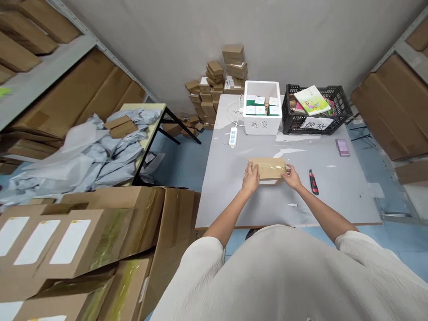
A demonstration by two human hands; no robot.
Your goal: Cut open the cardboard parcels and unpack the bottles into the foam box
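Observation:
A small cardboard box (271, 169) sealed with shiny clear tape is on the grey table in front of me. My left hand (250, 177) grips its left end, thumb and fingers over the top edge. At the opposite end my right hand (292, 177) holds the right corner between thumb and fingers. Part of a white label (268, 182) shows on the side facing me. To the right of my right hand lies a red and black utility knife (313, 182).
On the table (227, 196), a white foam bin (261, 125) with green-and-white boxes stands beside a black crate (317, 122) of books. A power strip (233, 137) and a purple pack (342, 147) lie there too. Large cartons (110, 236) crowd the left; grey plastic bags (113, 156) cover a side table.

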